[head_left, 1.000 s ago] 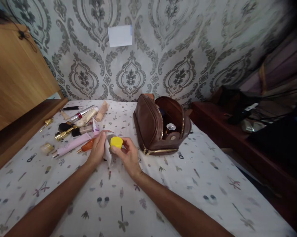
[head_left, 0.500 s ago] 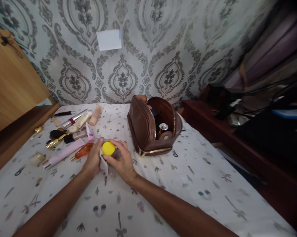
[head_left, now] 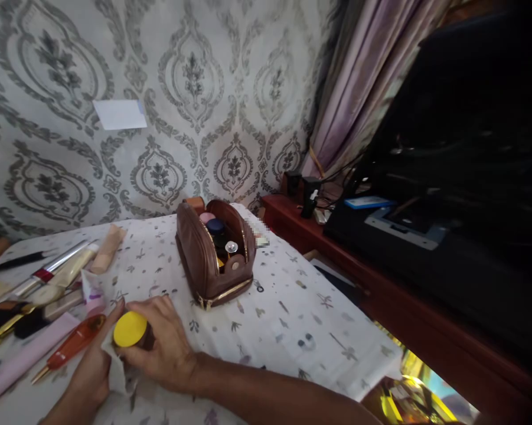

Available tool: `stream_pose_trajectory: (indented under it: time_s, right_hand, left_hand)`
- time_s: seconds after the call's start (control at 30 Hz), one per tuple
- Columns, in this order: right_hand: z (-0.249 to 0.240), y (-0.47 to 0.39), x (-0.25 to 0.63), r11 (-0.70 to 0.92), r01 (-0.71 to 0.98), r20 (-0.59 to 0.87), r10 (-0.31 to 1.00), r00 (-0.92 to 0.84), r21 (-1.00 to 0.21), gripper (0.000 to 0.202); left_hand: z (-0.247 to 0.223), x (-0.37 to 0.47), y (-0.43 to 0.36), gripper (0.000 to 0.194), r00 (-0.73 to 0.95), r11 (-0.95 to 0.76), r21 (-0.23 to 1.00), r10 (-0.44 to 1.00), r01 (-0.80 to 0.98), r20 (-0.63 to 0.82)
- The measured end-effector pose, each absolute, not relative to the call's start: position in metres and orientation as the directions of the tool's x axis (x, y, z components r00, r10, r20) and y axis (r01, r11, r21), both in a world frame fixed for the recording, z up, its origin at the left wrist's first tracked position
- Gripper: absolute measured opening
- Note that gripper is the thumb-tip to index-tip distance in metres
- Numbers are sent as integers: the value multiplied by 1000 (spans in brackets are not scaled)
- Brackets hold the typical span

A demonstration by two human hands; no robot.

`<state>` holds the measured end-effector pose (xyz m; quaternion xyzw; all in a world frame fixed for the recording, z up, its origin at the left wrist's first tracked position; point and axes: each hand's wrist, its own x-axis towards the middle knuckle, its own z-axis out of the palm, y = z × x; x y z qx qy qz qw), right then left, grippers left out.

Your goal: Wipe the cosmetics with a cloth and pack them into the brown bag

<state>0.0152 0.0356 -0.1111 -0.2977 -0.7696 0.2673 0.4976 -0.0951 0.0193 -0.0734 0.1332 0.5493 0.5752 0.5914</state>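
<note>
1. Holding the jar [head_left: 130,329] by its side, the right hand [head_left: 170,345] has its thumb and fingers clamped around it, the yellow lid facing up toward the camera.
2. The left hand [head_left: 88,375] is cupped just beside the jar, thumb pointing up along it; its other fingers are largely hidden, so I cannot tell how far they are closed.
3. A white cloth [head_left: 118,373] lies between the left palm and the jar, one end hanging below.
4. The jar is over the near part of the patterned sheet [head_left: 292,360], in front of the bag and to its left.
5. The brown bag [head_left: 193,257] stands unzipped; inside show a silver cap [head_left: 231,247], a dark blue lid [head_left: 215,226] and a pink item [head_left: 206,218].
6. Just left of the left hand lies an orange tube [head_left: 77,341], its gold tip pointing toward the lower left.
7. Beyond it are a lilac tube [head_left: 26,361], a small pink-and-white tube [head_left: 92,293] and a beige tube [head_left: 108,249].
</note>
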Motion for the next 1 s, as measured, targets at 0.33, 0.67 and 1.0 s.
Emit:
stream_pose_trajectory:
  time_s: [0.33,0.67,1.0]
  right_hand:
    - [-114,39,13,678,139,644,732,-222,-722,56]
    - [-123,42,12,673,223,624,739,-255,-706,52]
    - [-128,43,12,595,94,568,796,-210,-798,57]
  left_hand:
    - [-77,-96,24,34,-327,312,779,777,-544,-539]
    - [-100,-111,28,47,-359,245,868,836,-433,-415]
    - [-110,-126,27,43,-460,198,977,862,-85,-214]
